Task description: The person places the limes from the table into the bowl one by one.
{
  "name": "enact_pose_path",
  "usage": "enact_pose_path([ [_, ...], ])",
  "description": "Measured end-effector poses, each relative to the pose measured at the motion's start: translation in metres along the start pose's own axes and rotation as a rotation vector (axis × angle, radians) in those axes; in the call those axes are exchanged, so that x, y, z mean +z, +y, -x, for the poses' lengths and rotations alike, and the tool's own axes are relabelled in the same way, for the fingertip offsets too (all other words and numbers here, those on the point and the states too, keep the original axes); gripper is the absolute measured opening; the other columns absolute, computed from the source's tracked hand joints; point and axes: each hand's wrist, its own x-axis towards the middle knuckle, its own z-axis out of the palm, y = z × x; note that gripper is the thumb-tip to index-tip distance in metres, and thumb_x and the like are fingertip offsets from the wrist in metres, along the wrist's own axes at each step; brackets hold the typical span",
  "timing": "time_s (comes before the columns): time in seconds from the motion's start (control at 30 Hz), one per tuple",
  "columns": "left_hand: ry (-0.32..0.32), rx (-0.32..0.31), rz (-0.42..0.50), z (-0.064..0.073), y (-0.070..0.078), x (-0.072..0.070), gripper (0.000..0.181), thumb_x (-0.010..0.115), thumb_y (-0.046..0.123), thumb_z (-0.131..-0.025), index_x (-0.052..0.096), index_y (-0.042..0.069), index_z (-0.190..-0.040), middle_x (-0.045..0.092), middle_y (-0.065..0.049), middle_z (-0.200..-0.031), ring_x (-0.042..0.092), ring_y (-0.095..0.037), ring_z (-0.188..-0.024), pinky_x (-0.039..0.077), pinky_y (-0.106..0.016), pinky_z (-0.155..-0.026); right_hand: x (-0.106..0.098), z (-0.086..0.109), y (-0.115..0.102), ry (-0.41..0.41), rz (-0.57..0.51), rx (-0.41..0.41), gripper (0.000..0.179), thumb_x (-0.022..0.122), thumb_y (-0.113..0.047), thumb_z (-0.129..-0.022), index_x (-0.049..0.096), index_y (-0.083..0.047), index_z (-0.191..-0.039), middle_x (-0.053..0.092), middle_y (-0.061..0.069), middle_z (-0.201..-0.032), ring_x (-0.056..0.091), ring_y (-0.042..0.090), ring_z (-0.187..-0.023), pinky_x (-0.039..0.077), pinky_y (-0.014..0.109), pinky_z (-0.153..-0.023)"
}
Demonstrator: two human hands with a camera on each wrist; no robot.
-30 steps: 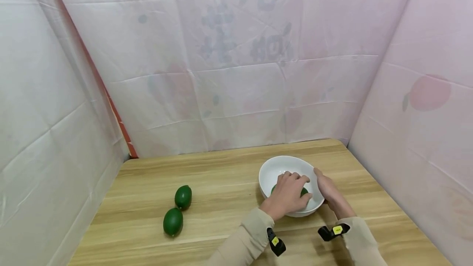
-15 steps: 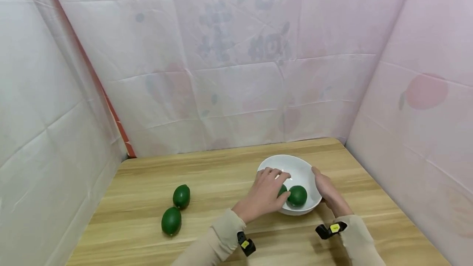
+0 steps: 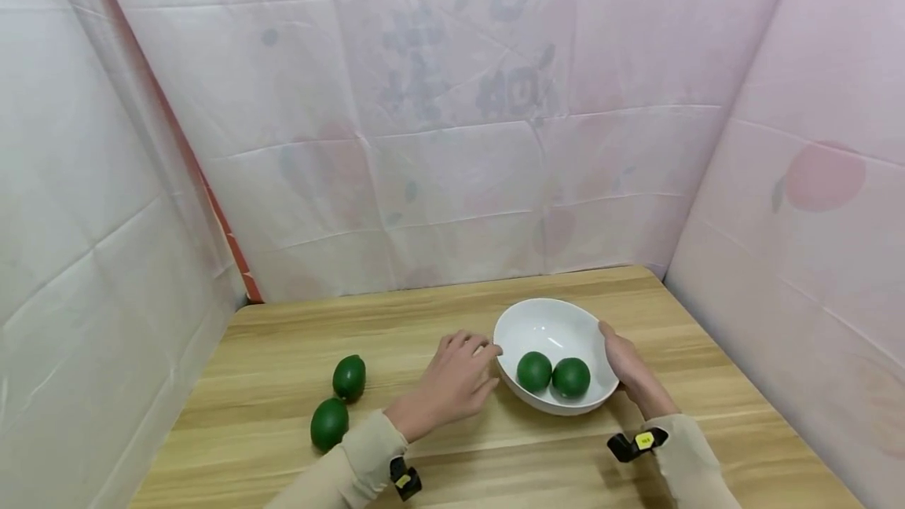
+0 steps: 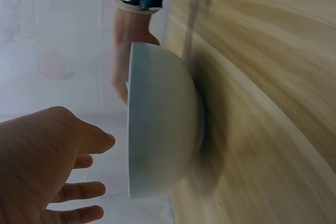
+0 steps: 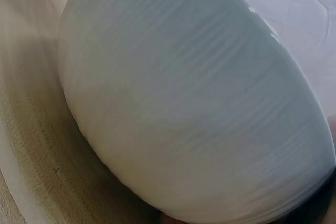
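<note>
A white bowl point(image 3: 544, 324) stands on the table and holds two green limes point(image 3: 533, 371) side by side near its front wall. My right hand point(image 3: 632, 371) grips the bowl's right side, thumb over the rim and fingers underneath, mostly hidden. Just left of the bowl, my left hand point(image 3: 452, 379) hovers with relaxed, spread fingers and nothing in it. In the left wrist view that hand point(image 4: 47, 156) is apart from the bowl's outer wall point(image 4: 157, 124). Two more limes point(image 3: 349, 378) touch each other on the left part of the table. The bowl's outside point(image 5: 184, 98) fills the right wrist view.
The wooden table point(image 3: 424, 313) has a far edge against a pale, printed cloth backdrop point(image 3: 452, 179). Similar cloth walls point(image 3: 799, 258) rise at the left and right. Each sleeve carries a black wrist camera point(image 3: 405, 479).
My left hand has come up out of the bowl and moved left, uncovering the two limes inside. The right hand keeps its grip on the bowl, which has stayed in place.
</note>
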Motion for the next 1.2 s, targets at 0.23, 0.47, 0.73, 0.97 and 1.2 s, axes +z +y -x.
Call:
enact_pose_path([
  [0.23, -0.075, -0.030, 0.012, 0.030, -0.025, -0.005, 0.036, 0.070, 0.031, -0.094, 0.064, 0.022, -0.128, 0.067, 0.000, -0.123, 0.059, -0.023, -0.118, 0.049, -0.046, -0.093, 0.000, -0.001, -0.001, -0.004, 0.021, 0.019, 0.091, 0.004, -0.062, -0.103, 0.018, 0.009, -0.157, 0.045, 0.038, -0.143, 0.068, 0.026, -0.107, 0.061, 0.038, -0.082],
  [0.47, -0.101, -0.047, -0.014, 0.057, -0.048, -0.012, 0.033, 0.071, 0.033, -0.094, 0.065, 0.023, -0.125, 0.067, 0.000, -0.121, 0.059, -0.023, -0.114, 0.052, -0.046, -0.088, 0.003, 0.000, -0.001, 0.005, -0.017, 0.003, 0.094, 0.006, -0.064, -0.103, 0.023, 0.011, -0.155, 0.050, 0.039, -0.138, 0.071, 0.023, -0.098, 0.062, 0.040, -0.079],
  [0.73, -0.158, -0.058, -0.016, 0.085, -0.065, -0.025, 0.032, 0.074, 0.033, -0.092, 0.065, 0.024, -0.121, 0.067, 0.001, -0.118, 0.059, -0.022, -0.109, 0.053, -0.046, -0.082, 0.001, 0.001, -0.001, 0.004, -0.017, 0.001, 0.093, 0.004, -0.063, -0.103, 0.022, 0.011, -0.156, 0.050, 0.039, -0.139, 0.072, 0.024, -0.099, 0.062, 0.040, -0.080],
  [0.97, -0.189, -0.095, 0.003, 0.107, -0.075, -0.034, 0.031, 0.080, 0.029, -0.086, 0.068, 0.021, -0.114, 0.068, 0.000, -0.113, 0.060, -0.022, -0.102, 0.050, -0.045, -0.077, 0.001, 0.003, -0.003, -0.001, 0.004, 0.013, 0.091, 0.004, -0.062, -0.103, 0.020, 0.010, -0.157, 0.049, 0.038, -0.139, 0.070, 0.025, -0.103, 0.062, 0.040, -0.080],
  [1.2, -0.213, -0.106, -0.002, 0.130, -0.088, -0.042, 0.036, 0.086, 0.032, -0.079, 0.069, 0.019, -0.108, 0.068, -0.001, -0.107, 0.057, -0.020, -0.094, 0.054, -0.043, -0.071, 0.003, 0.005, -0.002, -0.009, 0.005, 0.010, 0.089, 0.004, -0.060, -0.104, 0.018, 0.009, -0.158, 0.047, 0.038, -0.142, 0.069, 0.026, -0.106, 0.061, 0.040, -0.082],
])
